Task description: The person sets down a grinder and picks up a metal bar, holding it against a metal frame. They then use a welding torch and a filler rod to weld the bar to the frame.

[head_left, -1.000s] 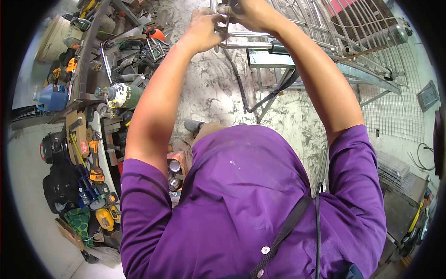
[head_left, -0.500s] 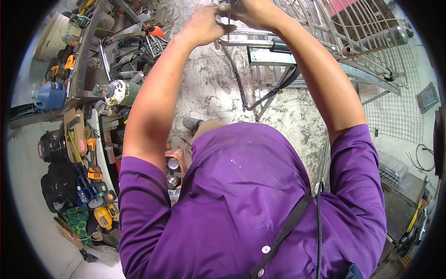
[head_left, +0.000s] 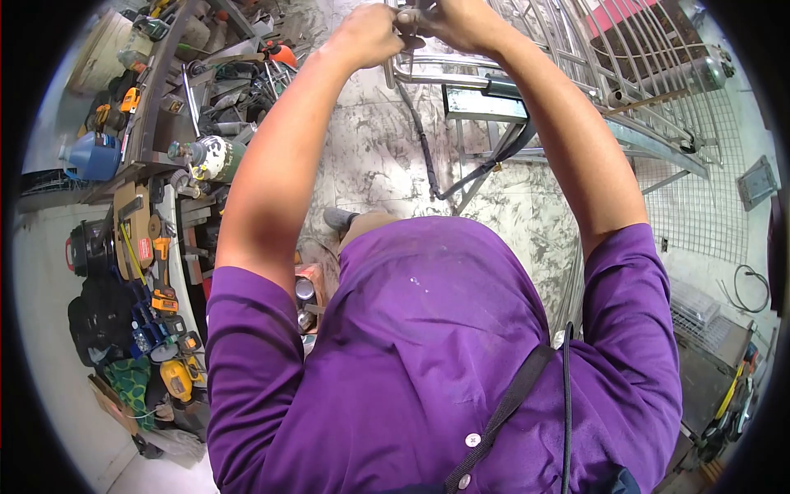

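Observation:
My left hand (head_left: 369, 34) is at the top edge of the view, its fingers curled at the end corner of a metal tube frame (head_left: 444, 79). Close against it is my right hand (head_left: 451, 23), fingers bent and thumb toward the left hand. Both look closed on something small between them, which the fingers and the view's edge hide. Below my right hand, a dark sleeve or grip (head_left: 504, 87) sits on the tube. A black cable (head_left: 424, 144) hangs from near the frame's corner and curves toward the right.
A metal stand (head_left: 485, 105) supports the frame. Welded bar racks (head_left: 634, 49) and wire mesh (head_left: 699, 198) fill the right side. To the left are a cluttered workbench (head_left: 152, 99), a gas cylinder (head_left: 216, 159), a blue jug (head_left: 92, 156) and an orange-black power tool (head_left: 162, 276). The floor (head_left: 362, 156) is smudged.
My hands have shifted slightly right and stay together at the frame's corner. The thin rod that showed between them is now mostly hidden. The camera view has tilted a little.

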Demonstrator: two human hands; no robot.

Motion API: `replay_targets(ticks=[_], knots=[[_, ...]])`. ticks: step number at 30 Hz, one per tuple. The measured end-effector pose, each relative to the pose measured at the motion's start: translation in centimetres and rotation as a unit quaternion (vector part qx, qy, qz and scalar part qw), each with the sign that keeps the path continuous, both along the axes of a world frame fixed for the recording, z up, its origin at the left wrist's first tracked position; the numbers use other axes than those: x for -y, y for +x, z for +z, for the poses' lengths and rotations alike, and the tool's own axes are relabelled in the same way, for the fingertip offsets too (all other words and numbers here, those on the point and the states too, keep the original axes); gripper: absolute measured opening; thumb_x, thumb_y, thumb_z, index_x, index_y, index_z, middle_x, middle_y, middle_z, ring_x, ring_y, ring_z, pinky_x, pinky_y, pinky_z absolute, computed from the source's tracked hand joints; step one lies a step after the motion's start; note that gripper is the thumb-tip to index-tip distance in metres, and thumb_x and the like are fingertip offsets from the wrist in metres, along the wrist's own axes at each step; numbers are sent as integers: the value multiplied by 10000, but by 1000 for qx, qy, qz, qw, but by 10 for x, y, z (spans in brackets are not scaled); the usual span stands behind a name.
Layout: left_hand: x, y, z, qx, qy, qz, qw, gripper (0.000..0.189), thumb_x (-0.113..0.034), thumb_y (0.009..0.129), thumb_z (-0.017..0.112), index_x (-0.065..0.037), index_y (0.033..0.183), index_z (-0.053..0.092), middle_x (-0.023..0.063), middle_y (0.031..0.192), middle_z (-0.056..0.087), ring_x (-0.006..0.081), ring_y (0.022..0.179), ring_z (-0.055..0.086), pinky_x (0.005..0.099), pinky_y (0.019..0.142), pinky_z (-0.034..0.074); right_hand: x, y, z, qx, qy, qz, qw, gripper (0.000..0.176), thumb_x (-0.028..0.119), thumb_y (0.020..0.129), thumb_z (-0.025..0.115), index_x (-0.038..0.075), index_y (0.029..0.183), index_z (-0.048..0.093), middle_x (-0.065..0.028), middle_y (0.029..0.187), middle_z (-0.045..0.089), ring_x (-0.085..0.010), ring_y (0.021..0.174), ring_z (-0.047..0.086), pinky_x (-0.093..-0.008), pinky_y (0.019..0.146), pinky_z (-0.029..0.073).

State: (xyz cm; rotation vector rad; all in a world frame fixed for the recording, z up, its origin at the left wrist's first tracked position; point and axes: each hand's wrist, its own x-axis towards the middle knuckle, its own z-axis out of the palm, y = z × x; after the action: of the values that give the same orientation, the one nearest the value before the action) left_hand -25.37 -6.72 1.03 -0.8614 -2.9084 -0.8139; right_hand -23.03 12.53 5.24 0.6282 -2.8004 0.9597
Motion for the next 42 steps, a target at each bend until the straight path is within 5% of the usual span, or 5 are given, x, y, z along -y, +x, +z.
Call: replay_targets(ticks=[8,12,28,31,42], knots=[[3,-6,-4,-22,8,-36,999,317,-348,892,828,-86,1068,810,207,1027,778,377,1002,744,450,904,582,2,22,49,-89,-136,-10,987,567,269,962,810,-66,1366,596,-210,1093,761,-260,925,747,-391,826,604],[2,7,11,-28,-12,-30,999,333,-349,896,829,-76,1085,805,190,1062,781,363,1032,740,424,950,576,-2,25,79,-171,-75,-35,982,426,224,974,787,-67,1266,681,-254,1177,757,-327,1085,751,-405,931,592],[5,5,-26,-136,-25,-67,988,339,-227,812,849,-83,1115,799,144,1364,634,370,1348,516,464,1166,425,-7,-6,44,-186,-137,31,972,249,87,894,767,-34,1092,677,-281,971,721,-470,964,710,-494,854,570],[3,5,-25,-126,-29,-75,989,403,-229,840,841,-72,1204,767,172,1378,634,368,1369,511,474,1172,403,-7,1,52,-181,-62,16,981,405,379,900,824,44,1121,769,-214,1037,776,-409,1042,749,-492,914,595],[0,-8,-25,-87,-101,-78,988,416,-271,835,868,-64,1180,765,179,1304,677,365,1295,558,454,1106,448,-7,-1,51,-132,-61,17,989,336,276,912,810,24,1125,750,-206,1030,773,-395,1034,753,-486,886,596]])
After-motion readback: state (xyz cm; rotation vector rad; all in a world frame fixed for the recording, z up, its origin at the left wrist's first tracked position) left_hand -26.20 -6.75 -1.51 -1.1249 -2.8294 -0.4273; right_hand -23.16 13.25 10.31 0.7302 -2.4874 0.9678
